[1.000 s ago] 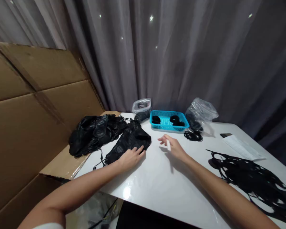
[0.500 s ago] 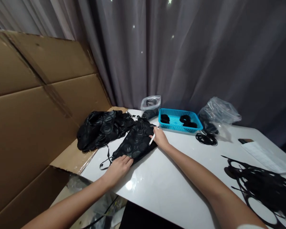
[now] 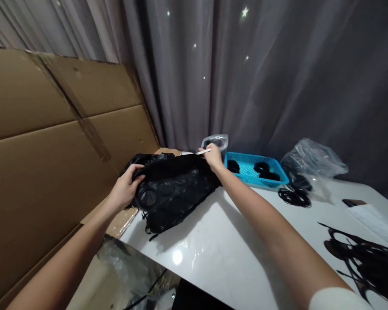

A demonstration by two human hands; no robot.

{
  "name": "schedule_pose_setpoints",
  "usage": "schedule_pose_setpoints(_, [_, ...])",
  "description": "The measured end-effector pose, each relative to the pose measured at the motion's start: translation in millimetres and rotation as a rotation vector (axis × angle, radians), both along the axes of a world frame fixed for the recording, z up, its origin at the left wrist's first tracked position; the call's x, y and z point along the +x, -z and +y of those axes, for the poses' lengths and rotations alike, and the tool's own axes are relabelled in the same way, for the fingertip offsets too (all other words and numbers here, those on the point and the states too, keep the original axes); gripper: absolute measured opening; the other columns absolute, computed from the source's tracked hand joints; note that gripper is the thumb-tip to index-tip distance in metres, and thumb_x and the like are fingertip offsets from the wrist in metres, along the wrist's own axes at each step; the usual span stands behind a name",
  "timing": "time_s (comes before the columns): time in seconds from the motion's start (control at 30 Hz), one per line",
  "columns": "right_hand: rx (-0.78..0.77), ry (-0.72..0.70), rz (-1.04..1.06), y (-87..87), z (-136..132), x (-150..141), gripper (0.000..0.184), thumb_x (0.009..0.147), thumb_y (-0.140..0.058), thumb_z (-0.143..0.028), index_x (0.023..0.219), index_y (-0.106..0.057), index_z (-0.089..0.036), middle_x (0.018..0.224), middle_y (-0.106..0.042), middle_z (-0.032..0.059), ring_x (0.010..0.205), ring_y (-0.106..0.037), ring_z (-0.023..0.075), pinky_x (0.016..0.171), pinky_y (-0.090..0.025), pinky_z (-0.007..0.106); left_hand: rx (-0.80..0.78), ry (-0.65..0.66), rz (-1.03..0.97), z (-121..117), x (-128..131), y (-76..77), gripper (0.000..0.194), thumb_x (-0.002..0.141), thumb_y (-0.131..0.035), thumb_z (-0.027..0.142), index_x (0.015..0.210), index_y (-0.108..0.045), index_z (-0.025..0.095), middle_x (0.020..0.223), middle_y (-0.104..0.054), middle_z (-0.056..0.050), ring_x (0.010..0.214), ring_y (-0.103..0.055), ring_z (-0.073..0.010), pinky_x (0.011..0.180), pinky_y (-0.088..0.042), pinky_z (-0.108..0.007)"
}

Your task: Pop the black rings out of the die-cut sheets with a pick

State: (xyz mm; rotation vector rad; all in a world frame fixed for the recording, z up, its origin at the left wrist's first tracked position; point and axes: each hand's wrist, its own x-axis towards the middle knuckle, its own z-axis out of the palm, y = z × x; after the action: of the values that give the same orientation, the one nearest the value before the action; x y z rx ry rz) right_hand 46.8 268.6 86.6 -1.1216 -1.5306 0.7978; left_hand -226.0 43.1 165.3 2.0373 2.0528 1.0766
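A black fabric piece with shiny round shapes [image 3: 177, 189] is raised off the white table, stretched between my two hands. My left hand [image 3: 126, 187] pinches its upper left edge between thumb and fingers. At the upper right, my right hand [image 3: 214, 157] closes on the fabric's other end and also grips a thin white stick [image 3: 203, 151]. I cannot make out what kind of stick it is. Behind the raised piece lies a heap of similar black material [image 3: 132, 161], mostly covered from view.
A cardboard sheet [image 3: 45, 172] stands along the left. Beyond my right hand are a clear plastic tub [image 3: 224, 140] and a blue basket [image 3: 245, 178] of black coils. Further right are a plastic bag [image 3: 320, 157], black cords [image 3: 294, 198], a phone [image 3: 352, 202], paper [image 3: 375, 221] and black strips [image 3: 371, 262].
The black fabric piece has gone from lying on the table to being lifted and spread. My left hand has moved up and left with its edge; the view has shifted slightly.
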Motion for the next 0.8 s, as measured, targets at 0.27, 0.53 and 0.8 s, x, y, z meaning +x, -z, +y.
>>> schedule_pose_setpoints(0.27, [0.047,-0.273,-0.386,40.8,-30.8,-68.1,0.039,0.063,-0.081,-0.021,0.064,-0.042,-0.023,0.063,-0.052,-0.0047,0.065,-0.049,0.0159,0.063,-0.037,0.026,0.022,-0.107,0.088,-9.0,-72.6,90.3,0.040,0.097,-0.045,0.040,0.122,-0.068,0.018,0.108,-0.074,-0.009,0.092,-0.069,-0.0263,0.085,-0.052,-0.036])
schedule_pose_setpoints(0.53, [0.269,-0.281,-0.496,24.7,-24.9,-61.2,0.021,0.078,-0.062,-0.015,0.071,-0.044,-0.023,0.082,-0.059,0.0030,0.078,-0.053,0.0211,0.072,-0.037,0.029,0.016,-0.113,0.190,-22.8,-83.0,85.1,0.037,0.100,-0.048,0.038,0.133,-0.062,0.034,0.091,-0.071,-0.001,0.081,-0.066,-0.0174,0.072,-0.047,-0.023])
schedule_pose_setpoints(0.8, [0.405,-0.342,-0.452,-13.9,-32.2,-45.5,0.017,0.074,-0.052,-0.010,0.068,-0.044,-0.023,0.084,-0.063,0.0042,0.091,-0.056,0.0234,0.085,-0.042,0.033,0.243,-0.208,0.179,-14.1,-69.6,55.3,0.031,0.098,-0.044,0.031,0.108,-0.072,0.022,0.115,-0.062,-0.009,0.108,-0.057,-0.0218,0.094,-0.044,-0.032])
